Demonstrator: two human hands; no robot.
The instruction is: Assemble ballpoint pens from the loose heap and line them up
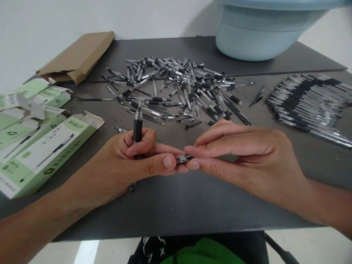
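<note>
My left hand [123,159] is closed around a clear pen barrel with a black grip [138,126], which stands nearly upright between its curled fingers. The same hand's thumb and fingertips also pinch a small clear-and-black pen part [182,158]. From the other side, my right hand [250,156] grips that small part between thumb and fingers, so the fingertips of both hands almost meet over the table's front area. Its exact shape is mostly covered by the fingers. Beyond the hands lies a loose heap of pen parts [189,82], with barrels, refills and small pieces mixed together.
Green-and-white pen boxes [52,150] lie at the left, before a brown paper bag [79,55]. A light blue basin [255,35] stands at the back right. Pens laid side by side [310,102] form a pile on the right of the grey table [176,205].
</note>
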